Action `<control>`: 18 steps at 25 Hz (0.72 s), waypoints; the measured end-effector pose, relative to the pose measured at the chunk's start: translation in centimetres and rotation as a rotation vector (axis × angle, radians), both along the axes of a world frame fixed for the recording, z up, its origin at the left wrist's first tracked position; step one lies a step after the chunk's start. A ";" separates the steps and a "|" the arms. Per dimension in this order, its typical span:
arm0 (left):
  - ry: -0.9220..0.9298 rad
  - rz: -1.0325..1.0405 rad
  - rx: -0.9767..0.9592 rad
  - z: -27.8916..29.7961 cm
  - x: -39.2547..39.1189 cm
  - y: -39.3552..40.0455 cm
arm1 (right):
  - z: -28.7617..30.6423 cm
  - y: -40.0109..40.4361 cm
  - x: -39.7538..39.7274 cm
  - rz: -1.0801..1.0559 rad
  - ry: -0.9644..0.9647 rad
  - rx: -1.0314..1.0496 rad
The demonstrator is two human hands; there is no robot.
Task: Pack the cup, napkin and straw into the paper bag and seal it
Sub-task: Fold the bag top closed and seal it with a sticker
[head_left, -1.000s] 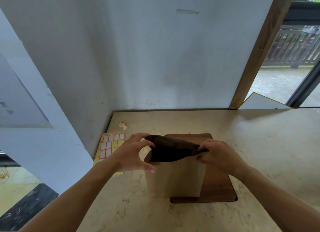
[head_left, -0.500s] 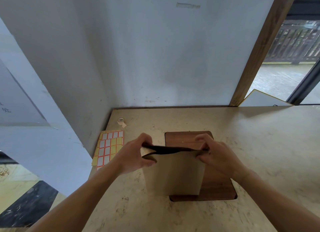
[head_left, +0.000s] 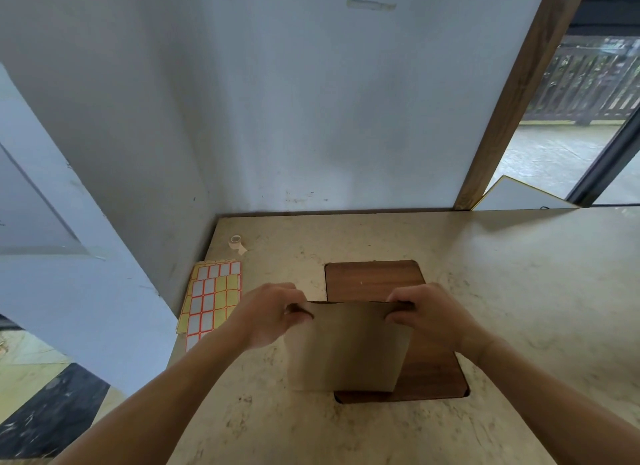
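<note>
A brown paper bag (head_left: 346, 346) stands upright on the front part of a wooden board (head_left: 374, 277), its mouth pressed flat into a straight top edge. My left hand (head_left: 266, 315) pinches the bag's top left corner. My right hand (head_left: 433, 315) pinches the top right corner. The cup, the napkin and the straw are not visible; the bag's inside is hidden.
Sheets of yellow and red-framed sticker labels (head_left: 213, 298) lie at the counter's left edge beside the wall. A small roll of tape (head_left: 236, 242) sits near the back left corner. The beige counter (head_left: 519, 291) stretches to the right. A wooden post (head_left: 512, 100) rises at the back right.
The bag's mouth gaped open a second ago; both hands have drawn its top edges together, and it is now flattened shut.
</note>
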State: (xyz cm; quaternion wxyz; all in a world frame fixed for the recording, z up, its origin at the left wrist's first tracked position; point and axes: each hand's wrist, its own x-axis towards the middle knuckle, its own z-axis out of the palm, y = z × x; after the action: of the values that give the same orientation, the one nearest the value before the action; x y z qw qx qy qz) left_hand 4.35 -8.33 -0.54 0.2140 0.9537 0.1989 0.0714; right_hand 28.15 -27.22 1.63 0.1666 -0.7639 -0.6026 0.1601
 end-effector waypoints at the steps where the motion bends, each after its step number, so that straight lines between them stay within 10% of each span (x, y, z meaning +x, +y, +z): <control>1: -0.003 0.002 -0.023 -0.2 -0.1 0.2 | 0.2 0.1 0.1 0.007 0.009 -0.009; 11: -0.027 0.077 -0.253 -0.9 0.4 0.4 | -0.3 0.3 0.3 0.016 0.061 -0.093; 18: -0.153 -0.042 0.147 -2.5 0.5 -1.1 | -2.9 -1.7 -0.5 0.059 -0.353 0.127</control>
State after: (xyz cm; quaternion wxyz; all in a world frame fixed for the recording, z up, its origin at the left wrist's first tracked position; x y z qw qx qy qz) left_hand 4.88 -9.40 -3.08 0.1597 0.9625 0.1561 0.1538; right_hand 27.63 -28.93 -1.30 0.1014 -0.7501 -0.6534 -0.0100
